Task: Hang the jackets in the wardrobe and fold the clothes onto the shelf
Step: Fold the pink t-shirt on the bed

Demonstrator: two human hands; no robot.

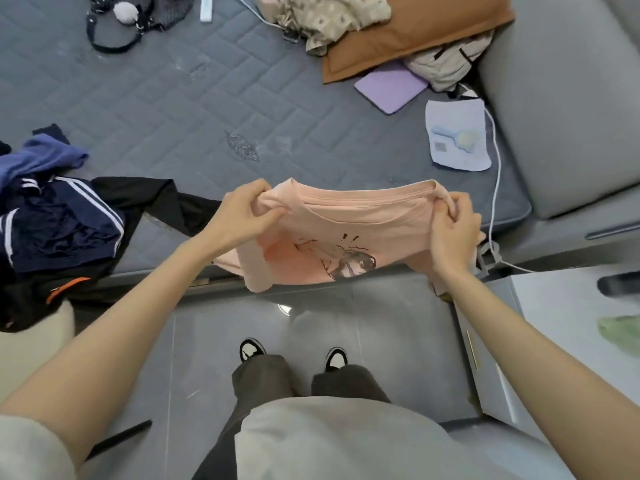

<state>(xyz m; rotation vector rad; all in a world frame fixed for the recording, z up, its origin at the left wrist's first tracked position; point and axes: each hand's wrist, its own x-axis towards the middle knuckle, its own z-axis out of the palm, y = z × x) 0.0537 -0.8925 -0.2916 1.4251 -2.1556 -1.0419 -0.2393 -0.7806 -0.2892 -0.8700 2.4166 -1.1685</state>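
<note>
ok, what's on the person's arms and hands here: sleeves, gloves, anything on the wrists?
Both hands are bare: left hand and right hand show no gloves, and neither wrist shows a watch or band. Forearms are uncovered. A loose pale grey sleeve covers the left upper arm; the right arm's sleeve is out of frame.

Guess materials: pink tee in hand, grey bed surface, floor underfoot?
Pink tee: soft matte knit, likely cotton jersey; it drapes and bunches where the left hand and right hand grip it. Bed surface: quilted grey fabric, stitched zigzag seams, matte. Floor: glossy grey tile, probably ceramic; it shows reflections and joint lines.
</note>
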